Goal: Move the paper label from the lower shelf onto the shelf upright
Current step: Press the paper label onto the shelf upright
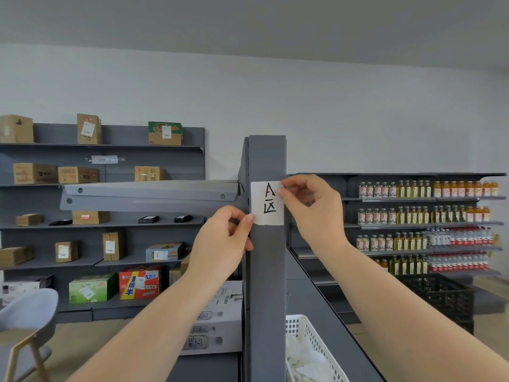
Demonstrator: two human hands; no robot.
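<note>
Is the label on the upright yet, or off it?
On: label lies flat on the upright, both hands pinching its corners.

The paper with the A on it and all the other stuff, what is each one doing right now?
paper label: flat against the shelf upright, writing upright.
shelf upright: standing vertical, label on its front.
left hand: fingertips on the label's lower left corner.
right hand: fingertips pinching the label's upper right corner.
white basket: open, white contents inside.
bottles: standing upright in rows.
</note>
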